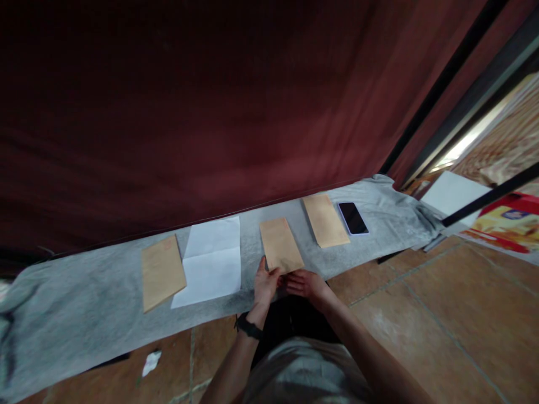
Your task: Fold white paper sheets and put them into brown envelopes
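A brown envelope [280,244] lies in the middle of a long grey cloth [84,314] spread on the floor. My left hand [265,283] grips its near edge, fingers curled under and thumb on top. My right hand [305,282] touches the same near edge from the right, fingers bent against it. A white creased sheet of paper [213,261] lies just left of this envelope. A second brown envelope [161,272] sits further left, and a third [325,220] to the right.
A dark phone [353,218] lies beside the right envelope. A dark red curtain [189,112] hangs behind the cloth. Tiled floor [442,325] spreads to the right, with a crumpled white scrap [151,362] near the cloth's front edge and a colourful box [507,221] at far right.
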### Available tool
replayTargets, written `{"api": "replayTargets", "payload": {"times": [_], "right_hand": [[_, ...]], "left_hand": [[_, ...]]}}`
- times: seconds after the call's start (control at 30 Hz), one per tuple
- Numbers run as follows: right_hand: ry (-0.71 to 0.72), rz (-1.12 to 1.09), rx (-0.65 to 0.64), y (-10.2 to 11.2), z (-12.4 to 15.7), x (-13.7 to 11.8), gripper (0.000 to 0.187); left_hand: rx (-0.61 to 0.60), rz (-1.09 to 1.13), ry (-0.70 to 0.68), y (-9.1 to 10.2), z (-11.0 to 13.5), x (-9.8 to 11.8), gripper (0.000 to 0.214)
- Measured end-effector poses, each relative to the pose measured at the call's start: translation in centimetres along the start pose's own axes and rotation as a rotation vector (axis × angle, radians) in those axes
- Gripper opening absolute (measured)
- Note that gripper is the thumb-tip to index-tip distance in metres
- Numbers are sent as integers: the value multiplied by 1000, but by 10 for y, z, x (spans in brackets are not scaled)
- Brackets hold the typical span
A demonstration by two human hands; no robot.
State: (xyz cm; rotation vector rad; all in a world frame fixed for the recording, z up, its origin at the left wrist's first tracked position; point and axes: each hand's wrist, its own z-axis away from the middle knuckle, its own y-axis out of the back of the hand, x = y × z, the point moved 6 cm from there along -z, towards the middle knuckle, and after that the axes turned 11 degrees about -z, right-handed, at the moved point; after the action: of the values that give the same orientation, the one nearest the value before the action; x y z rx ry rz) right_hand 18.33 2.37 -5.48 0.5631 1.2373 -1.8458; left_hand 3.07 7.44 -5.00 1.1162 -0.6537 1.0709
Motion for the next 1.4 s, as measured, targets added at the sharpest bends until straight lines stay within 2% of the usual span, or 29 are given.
{"api": "replayTargets", "payload": {"times": [0.1, 0.2, 0.27, 0.37, 0.43, 0.53, 0.6, 0.7, 0.83, 0.93, 1.03, 1.1, 1.2, 1.4], "right_hand": [[189, 361, 29, 9, 11, -20, 37], [531, 909, -45, -3, 22, -37, 39], [725, 1352, -117, -14, 28, -34, 46], [826, 1661, -147, -14, 28, -21, 54], [849, 1708, -139, -11, 27, -15, 56], [852, 1695, -131, -8, 24, -12, 53], [845, 1686, -123, -7, 23, -12, 50], [844, 1697, -121, -8, 22, -12, 53], [848, 1705, -119, -9, 22, -13, 58], [845, 1697, -111, -9, 21, -14, 58], [835, 1697, -116, -8, 21, -13, 57], [818, 1701, -125, -7, 21, -13, 57], [783, 1701, -144, -6, 20, -12, 56], [750, 1700, -183, -4, 19, -12, 52]], "left_hand": [[-9, -103, 54, 1, 2, -1, 69], [15, -163, 26, 8, 10, 3, 67], [93, -262, -15, 18, 18, 6, 57], [274, -432, -178, 32, 27, 19, 24], [266, -518, -384, 24, 25, 35, 21], [55, -680, -706, -15, 8, 59, 37], [-32, -794, -801, -38, -13, 67, 47], [-31, -944, -787, -56, -51, 72, 54], [13, -1024, -761, -60, -93, 81, 59], [27, -1020, -740, -60, -114, 89, 59], [26, -1007, -714, -60, -122, 94, 59], [1, -986, -723, -60, -117, 93, 59], [-63, -949, -771, -56, -92, 84, 57], [-248, -923, -871, -31, -1, 38, 57]]}}
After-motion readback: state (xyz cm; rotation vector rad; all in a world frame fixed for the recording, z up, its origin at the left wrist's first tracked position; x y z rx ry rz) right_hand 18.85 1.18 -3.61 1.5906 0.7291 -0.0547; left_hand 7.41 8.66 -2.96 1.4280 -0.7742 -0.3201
